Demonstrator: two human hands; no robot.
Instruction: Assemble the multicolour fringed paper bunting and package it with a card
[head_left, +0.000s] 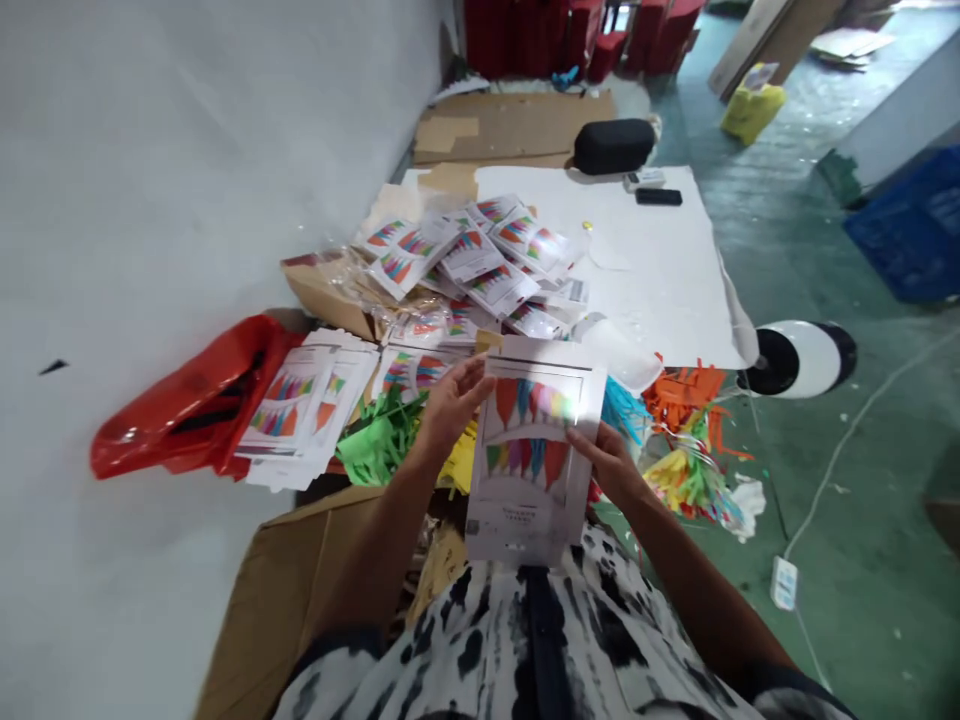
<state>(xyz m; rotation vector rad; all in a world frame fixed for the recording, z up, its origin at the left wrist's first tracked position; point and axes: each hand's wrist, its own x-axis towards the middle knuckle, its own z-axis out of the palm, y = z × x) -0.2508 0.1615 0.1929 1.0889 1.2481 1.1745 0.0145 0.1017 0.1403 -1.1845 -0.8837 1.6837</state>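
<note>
A flat white cardboard package (534, 490) printed with colourful tassels is held up before my body. My right hand (611, 465) grips its right edge, thumb on the printed front. My left hand (452, 408) has its fingers closed at the upper left edge; a small tan piece (489, 341) shows just above them. Below and beside the hands lie green tissue fringe (381, 438), yellow fringe (459, 462) and blue fringe (625, 410). More flat printed packages (294, 400) lie in a stack to the left.
Filled packages (480, 262) are heaped on the white-covered table (645, 270). A black case (613, 146) sits at its far edge. Left are a red plastic bag (187, 400) and an open carton (277, 580). A black-and-white stool (806, 358) and power strip (784, 583) are on the right.
</note>
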